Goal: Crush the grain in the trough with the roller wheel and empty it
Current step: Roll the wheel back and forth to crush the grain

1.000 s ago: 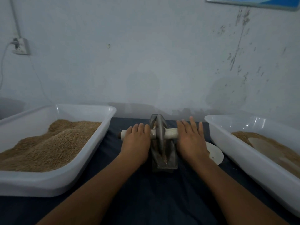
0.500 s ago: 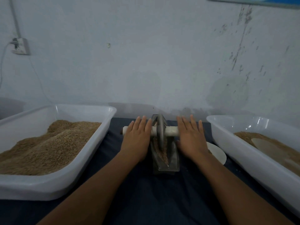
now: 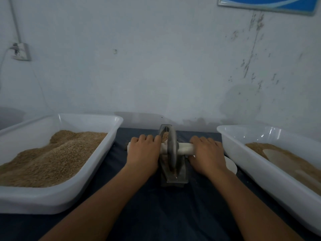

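Tubs: left tub [image 3: 57, 200] heaped with grain at the table's left edge, right tub [image 3: 260, 171] at its right edge, probably to receive the emptied batch.
Trough [image 3: 174, 178]: mid-table between them, grain [image 3: 165, 135] piled at its far end.
Roller wheel [image 3: 172, 148]: upright in the trough.
Left hand [image 3: 144, 152]: curled over the handle [image 3: 185, 148], bearing down.
Right hand [image 3: 206, 153]: likewise wrapped, balancing the wheel.

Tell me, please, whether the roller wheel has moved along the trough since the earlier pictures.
Yes. Judged against the fixed trough, the roller wheel first edged toward the far end, then rolled slightly back toward the near end.
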A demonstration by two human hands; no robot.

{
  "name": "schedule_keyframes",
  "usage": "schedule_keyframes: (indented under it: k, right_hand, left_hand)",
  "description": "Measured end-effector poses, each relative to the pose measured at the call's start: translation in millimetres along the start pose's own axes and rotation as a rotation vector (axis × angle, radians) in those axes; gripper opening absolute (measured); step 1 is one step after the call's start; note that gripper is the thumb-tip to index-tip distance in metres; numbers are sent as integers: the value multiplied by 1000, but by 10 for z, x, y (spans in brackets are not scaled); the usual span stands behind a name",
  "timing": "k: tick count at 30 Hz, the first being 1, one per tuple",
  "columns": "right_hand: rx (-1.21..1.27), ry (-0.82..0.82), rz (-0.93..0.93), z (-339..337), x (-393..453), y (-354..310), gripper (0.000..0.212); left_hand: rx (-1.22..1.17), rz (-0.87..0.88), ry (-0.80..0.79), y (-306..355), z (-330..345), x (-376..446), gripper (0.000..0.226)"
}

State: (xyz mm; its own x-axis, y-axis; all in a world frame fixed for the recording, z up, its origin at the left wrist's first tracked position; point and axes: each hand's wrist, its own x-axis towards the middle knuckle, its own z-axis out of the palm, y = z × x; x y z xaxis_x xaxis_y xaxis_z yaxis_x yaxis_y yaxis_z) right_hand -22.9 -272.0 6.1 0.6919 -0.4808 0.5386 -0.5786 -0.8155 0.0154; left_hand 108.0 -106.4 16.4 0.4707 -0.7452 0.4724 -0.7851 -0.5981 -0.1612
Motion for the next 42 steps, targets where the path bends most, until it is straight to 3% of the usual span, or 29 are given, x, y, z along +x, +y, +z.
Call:
schedule_keyframes:
  k: [9, 19, 28, 33, 38, 42]
  right_hand:
    - [-14, 48, 40, -57, 1, -39, 26]
    - [84, 242, -60, 154, -52, -85, 34]
    - [44, 11, -64, 255, 92, -9, 63]
    - [44, -15, -28, 324, 216, -4, 56]
    - [-2, -50, -24, 356, 360, 19, 48]
    - [-15, -96, -32, 360, 442, 47, 54]
  left_hand:
    - [-61, -24, -39, -67, -27, -33, 34]
    - [-114, -29, -15, -78, 196, -35, 47]
    - [-11, 1, 71, -48, 308, 172, 48]
    - [25, 16, 100, -32, 398, 270, 43]
    - [14, 54, 39, -72, 392, 420, 55]
    - [18, 82, 4, -108, 378, 519, 60]
